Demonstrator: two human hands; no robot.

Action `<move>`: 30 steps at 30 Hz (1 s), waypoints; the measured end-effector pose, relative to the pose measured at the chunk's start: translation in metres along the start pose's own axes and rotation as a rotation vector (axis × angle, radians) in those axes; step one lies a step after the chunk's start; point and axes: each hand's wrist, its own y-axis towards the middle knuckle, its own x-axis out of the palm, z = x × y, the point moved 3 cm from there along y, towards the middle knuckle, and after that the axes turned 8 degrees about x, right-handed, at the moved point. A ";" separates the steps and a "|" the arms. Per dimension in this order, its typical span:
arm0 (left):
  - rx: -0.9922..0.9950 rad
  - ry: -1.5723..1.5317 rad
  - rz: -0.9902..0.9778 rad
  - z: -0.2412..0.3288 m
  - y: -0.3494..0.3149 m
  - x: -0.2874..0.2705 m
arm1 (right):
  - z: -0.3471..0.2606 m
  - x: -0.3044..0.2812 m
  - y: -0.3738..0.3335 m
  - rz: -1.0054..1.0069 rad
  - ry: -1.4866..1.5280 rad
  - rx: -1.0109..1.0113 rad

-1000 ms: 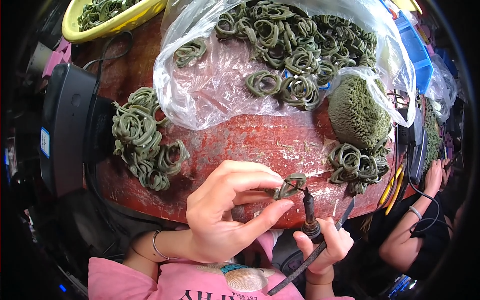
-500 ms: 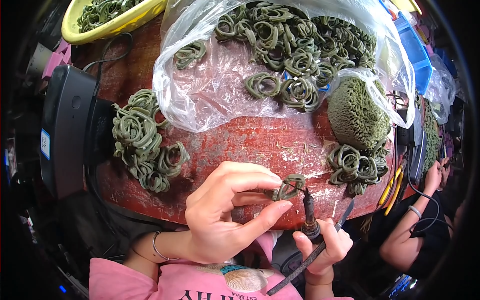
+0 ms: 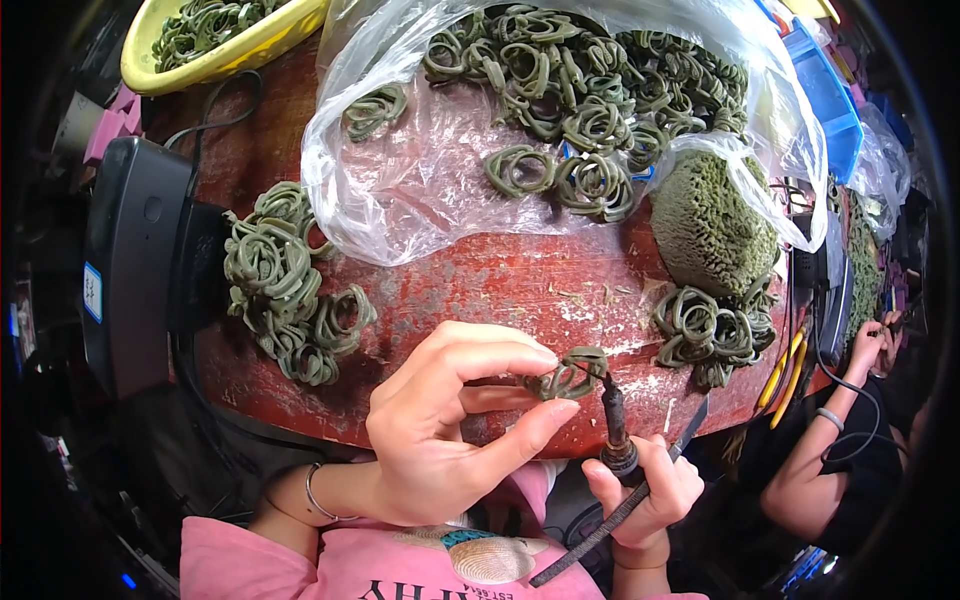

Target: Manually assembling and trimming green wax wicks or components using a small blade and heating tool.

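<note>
My left hand (image 3: 450, 425) pinches a small dark-green ring-shaped piece (image 3: 575, 378) between its thumb and fingers above the table's near edge. My right hand (image 3: 655, 495) is closed around a soldering iron (image 3: 616, 425), whose thin tip points up and meets the right side of the ring piece. Exact contact is too small to make out. The same hand also holds a long, narrow dark metal strip with a pointed blade-like end (image 3: 605, 530), slanting across the fingers. Right of the iron lies a small cluster of similar green rings (image 3: 715, 330).
A larger ring pile (image 3: 275, 270) lies left, beside a black box-shaped device (image 3: 135, 250). Farther back, an open clear plastic bag (image 3: 350, 215) holds many rings. A porous green block (image 3: 710, 225), yellow-handled pliers (image 3: 785, 375) and another person's arm (image 3: 825, 440) are at right.
The ring piece has tilted slightly in my left fingers, and the iron's tip stays at its right side. Both hands are otherwise almost still; the whole view has shifted a little.
</note>
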 end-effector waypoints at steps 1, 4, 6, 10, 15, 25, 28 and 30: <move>-0.009 -0.004 0.002 0.000 0.000 0.000 | 0.000 0.000 0.000 -0.002 -0.005 -0.002; -0.015 -0.010 -0.007 0.001 0.001 0.001 | 0.000 0.000 0.001 0.015 0.022 -0.016; -0.016 -0.005 -0.007 0.000 0.001 0.000 | -0.001 -0.001 0.002 0.001 0.004 -0.022; -0.015 -0.005 -0.010 0.001 0.001 0.001 | -0.002 -0.002 0.003 -0.024 -0.014 -0.012; -0.018 -0.021 -0.010 0.001 0.002 0.002 | 0.000 -0.002 0.002 -0.013 -0.002 -0.019; -0.031 -0.024 0.003 0.002 0.002 0.002 | 0.014 0.001 -0.009 0.028 0.180 0.009; -0.037 -0.018 -0.007 0.001 0.002 0.002 | 0.014 0.001 -0.009 0.028 0.261 0.080; -0.049 -0.070 0.029 0.000 0.002 0.001 | 0.014 0.002 -0.010 0.035 0.313 0.120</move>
